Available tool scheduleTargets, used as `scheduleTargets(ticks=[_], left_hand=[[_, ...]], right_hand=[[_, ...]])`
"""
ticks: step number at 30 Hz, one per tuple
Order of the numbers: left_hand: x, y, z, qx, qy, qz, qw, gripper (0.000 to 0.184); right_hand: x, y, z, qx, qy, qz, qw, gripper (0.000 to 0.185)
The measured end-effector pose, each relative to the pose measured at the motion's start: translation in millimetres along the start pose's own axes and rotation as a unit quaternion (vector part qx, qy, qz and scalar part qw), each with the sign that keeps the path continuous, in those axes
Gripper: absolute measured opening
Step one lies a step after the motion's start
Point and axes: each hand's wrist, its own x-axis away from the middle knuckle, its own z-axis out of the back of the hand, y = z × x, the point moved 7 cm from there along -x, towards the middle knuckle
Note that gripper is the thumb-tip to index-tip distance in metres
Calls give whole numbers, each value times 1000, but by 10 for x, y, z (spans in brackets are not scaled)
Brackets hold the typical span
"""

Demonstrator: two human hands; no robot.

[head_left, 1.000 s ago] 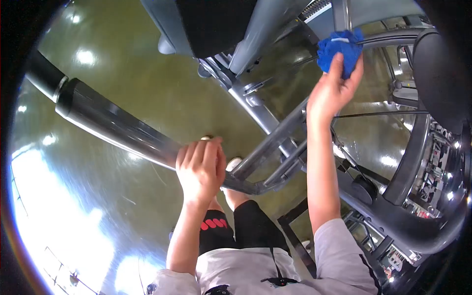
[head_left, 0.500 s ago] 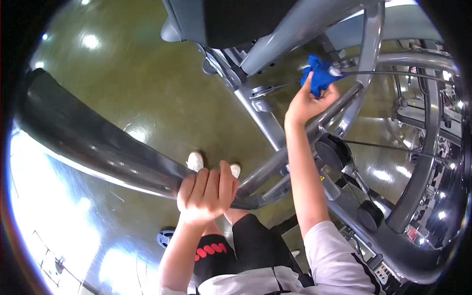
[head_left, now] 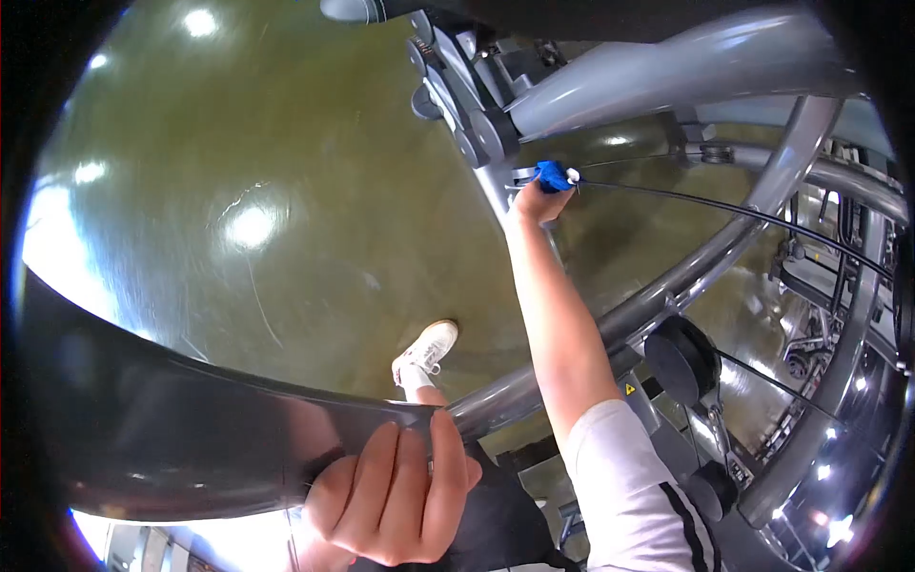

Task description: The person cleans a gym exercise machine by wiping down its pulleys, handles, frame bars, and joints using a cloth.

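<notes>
My right hand [head_left: 541, 204] is stretched far forward, its fingers closed on a crumpled blue cloth [head_left: 551, 175]. The cloth lies against a black cable [head_left: 667, 194] of a gym machine, with a small white piece [head_left: 573, 176] at its right side; whether it wraps fully around the cable is hidden. Close to me, my left hand [head_left: 396, 496] has its fingers bent over the edge of a wide, dark grey curved frame tube [head_left: 200, 419]. Its fingertips are partly hidden.
A thinner grey tube [head_left: 658, 300] crosses under my right arm. Black pulleys [head_left: 681, 360] with cables hang at the right. A thick grey beam [head_left: 686, 71] runs overhead. My white shoe [head_left: 429, 349] stands on the shiny olive floor [head_left: 315, 191]. More gym equipment stands at far right.
My right hand has moved forward and left along the cable with the blue cloth. My body has leaned forward; my left hand still holds the frame tube.
</notes>
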Motion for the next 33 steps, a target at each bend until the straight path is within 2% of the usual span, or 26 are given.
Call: scheduleTargets(ticks=[1, 2, 4, 5, 6, 7, 8, 9, 10, 11, 12, 14, 16, 18, 20, 22, 24, 25, 27, 28, 31, 33], left_hand=[[-12, 18, 23, 32, -54, -3, 998, 24], [-28, 36, 17, 31, -57, 1, 998, 24], [-62, 25, 12, 25, -51, 37, 998, 23], [-48, 4, -1, 23, -53, 38, 998, 23], [-21, -2, -3, 15, -42, 21, 999, 20], [-3, 15, 14, 9, -31, 4, 999, 23], [-11, 36, 32, 8, -29, 3, 1000, 23], [-26, 30, 27, 25, -48, 29, 998, 19], [-29, 26, 20, 44, -68, 55, 995, 21], [-21, 38, -1, 43, -62, 62, 995, 19], [8, 47, -34, 43, -57, 62, 996, 19], [80, 120, -44, 57, -5, 18, 998, 18], [146, 177, -41, 77, 2, 18, 997, 14], [188, 225, -49, 175, -18, 0, 984, 12], [207, 265, 18, 221, -23, 7, 975, 12], [236, 249, 50, 340, -43, 56, 938, 16], [308, 264, 80, 375, -50, 78, 922, 17], [338, 243, 93, 400, -44, 95, 911, 16], [380, 210, 131, 425, -66, 121, 895, 15], [400, 209, 149, 427, -70, 117, 894, 15], [440, 154, 223, 448, -64, 122, 883, 17], [521, 140, 239, 469, -81, 124, 871, 16]], right_hand=[[-24, 97, -69, 20, -30, -11, 999, 57], [-61, 171, -95, 21, -35, -11, 999, 57], [-134, 393, -291, 111, -162, -39, 980, 47], [-205, 733, -470, 130, -225, -69, 963, 54], [-522, 1209, -671, 129, -227, -68, 963, 54], [-618, 1645, -901, -61, -241, -138, 959, 41], [-443, 2023, -1140, -251, -244, -200, 915, 34], [-139, 967, -619, 2, -278, -166, 946, 26], [-265, 1221, -960, -296, -295, -184, 890, 19], [-416, 1692, -875, -298, -294, -181, 890, 19], [112, 615, -314, -38, -283, -317, 904, 21], [405, 602, -152, -41, -268, -436, 858, 29], [777, 355, -148, -51, -542, -425, 723, 30], [944, -8, -35, 69, -619, -272, 734, 32], [1048, -380, 137, 102, -658, -143, 732, 36], [1141, -720, 414, 61, -663, -125, 735, 42], [1195, -948, 668, 32, -697, -139, 703, 43], [1201, -964, 797, 31, -695, -141, 705, 43], [1096, -1108, 1123, -117, -613, -179, 761, 35], [1048, -1174, 1350, -119, -596, -174, 775, 36], [1013, -1372, 2013, -187, -540, -235, 786, 34], [1071, -1317, 2367, -269, -496, -323, 760, 27]])
